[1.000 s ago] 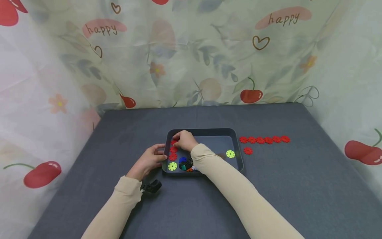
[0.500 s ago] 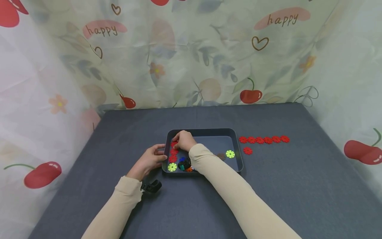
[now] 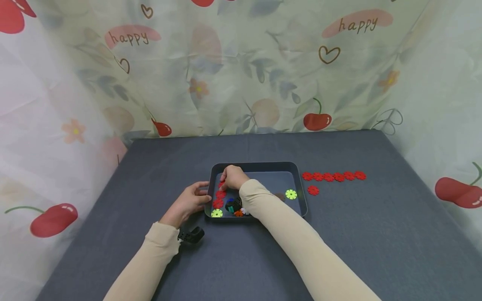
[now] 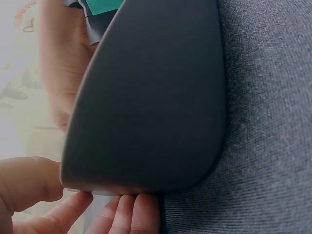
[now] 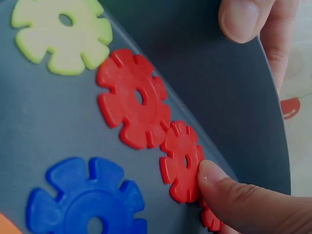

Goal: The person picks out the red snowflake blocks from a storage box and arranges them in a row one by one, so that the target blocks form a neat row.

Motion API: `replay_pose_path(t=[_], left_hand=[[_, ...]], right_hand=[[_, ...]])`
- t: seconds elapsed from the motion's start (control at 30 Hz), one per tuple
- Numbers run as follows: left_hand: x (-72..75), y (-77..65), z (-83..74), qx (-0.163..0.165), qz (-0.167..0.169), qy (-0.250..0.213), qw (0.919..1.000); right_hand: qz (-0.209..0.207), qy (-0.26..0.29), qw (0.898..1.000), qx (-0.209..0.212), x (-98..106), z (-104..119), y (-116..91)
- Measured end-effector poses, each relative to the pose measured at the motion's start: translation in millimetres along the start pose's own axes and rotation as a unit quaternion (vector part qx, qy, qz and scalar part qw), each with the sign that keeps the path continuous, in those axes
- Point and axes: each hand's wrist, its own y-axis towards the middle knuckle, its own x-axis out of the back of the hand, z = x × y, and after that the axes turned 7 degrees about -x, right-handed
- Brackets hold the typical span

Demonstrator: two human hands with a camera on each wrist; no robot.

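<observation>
My left hand (image 3: 187,201) holds the left side of a dark tray (image 3: 260,166). In the left wrist view its thumb (image 4: 31,180) is at the tray's rim, the other fingers against the outer wall. Inside the tray, my right hand (image 3: 235,177) pinches a red notched plastic disc (image 5: 210,219), mostly hidden by the thumb (image 5: 234,192). Two more red discs (image 5: 134,100) run in a row along the tray's left wall. A yellow-green disc (image 5: 63,39) touches the end of this row, at the near corner. A blue disc (image 5: 87,200) lies beside the row.
Several red discs (image 3: 328,177) form a row right of the tray, with a single red disc (image 3: 313,190) below. Another yellow-green disc (image 3: 291,194) and a brown disc (image 3: 280,196) lie in the tray's right part. An orange disc (image 3: 239,213) lies near the front wall.
The red discs by the left wall and the yellow-green disc have slid toward the tray's near side, my right fingers moving slightly with them. My left hand stays in place.
</observation>
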Motion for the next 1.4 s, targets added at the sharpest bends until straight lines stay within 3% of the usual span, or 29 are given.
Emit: replay_pose_path(t=[0.57, 0.8, 1.07, 1.4], left_hand=[[-0.3, 0.9, 0.0, 0.000, -0.007, 0.007, 1.0000], [0.1, -1.0, -1.5, 0.005, -0.006, 0.007, 0.9999], [0.0, -1.2, -0.5, 0.005, -0.009, 0.006, 0.9999], [-0.8, 0.5, 1.2, 0.008, -0.018, 0.014, 0.9997]], right_hand=[[0.028, 0.020, 0.999, 0.020, 1, -13, 4], [0.032, 0.070, 0.997, 0.031, 7, -16, -2], [0.090, 0.205, 0.974, 0.023, 20, -25, -9], [0.112, 0.254, 0.960, 0.033, 48, -37, -23]])
